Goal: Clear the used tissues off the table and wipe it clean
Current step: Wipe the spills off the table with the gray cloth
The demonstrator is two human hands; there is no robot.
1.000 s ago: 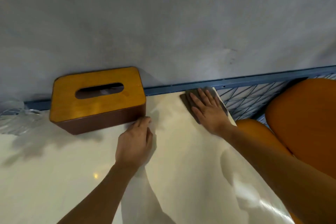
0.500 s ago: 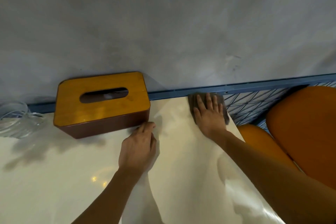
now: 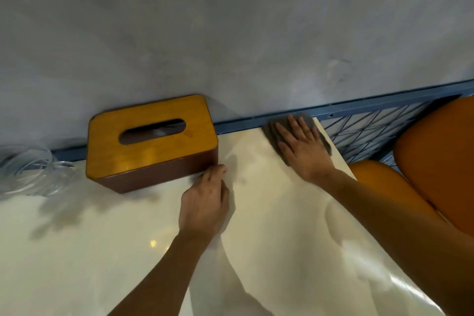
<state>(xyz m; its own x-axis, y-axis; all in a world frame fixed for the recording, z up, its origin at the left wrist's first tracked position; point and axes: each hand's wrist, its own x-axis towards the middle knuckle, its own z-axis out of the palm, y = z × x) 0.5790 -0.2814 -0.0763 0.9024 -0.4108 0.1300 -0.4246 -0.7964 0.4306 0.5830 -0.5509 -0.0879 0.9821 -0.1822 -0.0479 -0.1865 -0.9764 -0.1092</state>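
Most of the gray cloth (image 3: 320, 133) is hidden under the right hand (image 3: 304, 151), so only its edges peek out. The right hand lies flat and spread wide on the cloth, pressing it down at the far right corner of the tabletop (image 3: 269, 213), right by the wall (image 3: 230, 33). The fingertips of the left hand (image 3: 205, 205) are hard to see; its fingers curl loosely, holding nothing, and they touch the near corner of the tissue box (image 3: 151, 141). Something clear and shiny (image 3: 28, 169) at the far left is cut off and too blurry to name. The tabletop ends just right of the cloth, with orange seats (image 3: 436, 161) beyond. The middle and near tabletop has lots of open room. The box slot is dark, and I cannot tell what is inside.
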